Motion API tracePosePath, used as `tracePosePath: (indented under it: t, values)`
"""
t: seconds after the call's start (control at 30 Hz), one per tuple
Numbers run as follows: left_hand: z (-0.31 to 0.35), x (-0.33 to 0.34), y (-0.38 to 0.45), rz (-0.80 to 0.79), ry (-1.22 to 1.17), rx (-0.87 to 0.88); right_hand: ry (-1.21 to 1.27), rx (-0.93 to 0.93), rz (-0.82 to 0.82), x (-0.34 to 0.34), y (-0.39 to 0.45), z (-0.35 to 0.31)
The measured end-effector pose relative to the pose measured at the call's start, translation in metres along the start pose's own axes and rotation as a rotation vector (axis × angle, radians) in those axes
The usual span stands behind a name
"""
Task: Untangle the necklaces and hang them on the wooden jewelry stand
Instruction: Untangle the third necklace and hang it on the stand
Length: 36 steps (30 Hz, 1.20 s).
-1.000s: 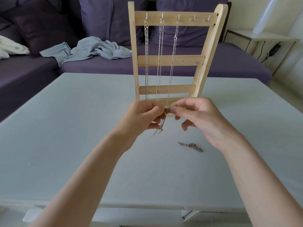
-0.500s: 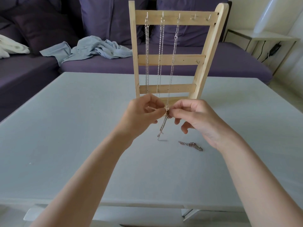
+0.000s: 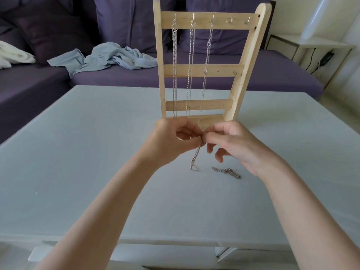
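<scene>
The left hand (image 3: 171, 140) pinches a thin chain (image 3: 195, 158) between thumb and forefinger, its other fingers curled in; the right hand (image 3: 231, 143) pinches the same chain at the same spot, thumb and forefinger tips meeting those of the left, while its lower fingers hang loosely bent; both forearms reach forward from the bottom corners and meet just in front of the foot of the stand (image 3: 208, 65); the hands are raised above the counter (image 3: 78, 152). The held chain drops from the pinch, and its lower end curls onto the counter below the hands; a 2nd chain (image 3: 227, 171) lies in a small bunched heap on the counter just right of that end, under the right wrist. The wooden stand is upright on the counter beyond the hands; 3 silvery necklaces (image 3: 191, 61) hang straight down from the 3 leftmost hooks of its top rail; the 2 right hooks carry nothing; whether the pinched chain is knotted is too small to tell.
</scene>
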State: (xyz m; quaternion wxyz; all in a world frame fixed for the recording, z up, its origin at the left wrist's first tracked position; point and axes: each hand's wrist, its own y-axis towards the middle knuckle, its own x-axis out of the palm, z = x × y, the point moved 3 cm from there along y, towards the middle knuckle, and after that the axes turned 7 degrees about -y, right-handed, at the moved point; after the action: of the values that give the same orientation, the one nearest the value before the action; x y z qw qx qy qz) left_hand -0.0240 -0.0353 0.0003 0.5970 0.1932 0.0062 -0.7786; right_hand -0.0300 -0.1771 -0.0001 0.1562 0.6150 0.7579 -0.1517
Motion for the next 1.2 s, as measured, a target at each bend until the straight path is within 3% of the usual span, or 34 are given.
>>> tracePosePath:
  t: [0.23,0.4,0.7,0.83,0.97,1.2]
  values:
    - [0.002,0.001,-0.001,0.005,0.066,-0.016,0.039,0.059,-0.048,0.0,-0.001,0.002]
    - [0.0,0.003,-0.005,-0.085,-0.126,-0.202,0.099,0.127,-0.111,0.0,-0.001,0.006]
    - [-0.01,-0.003,-0.003,0.081,-0.404,-0.372,0.187,0.148,-0.04,-0.006,0.0,0.008]
    - [-0.013,-0.002,-0.002,0.172,-0.513,-0.421,0.098,0.074,0.105,-0.006,0.002,0.007]
    - [-0.015,0.001,0.0,0.165,-0.474,-0.408,0.096,-0.062,0.139,-0.001,0.002,-0.001]
    - [-0.011,-0.003,0.001,0.151,-0.345,-0.3,0.034,-0.073,0.13,0.0,0.005,0.001]
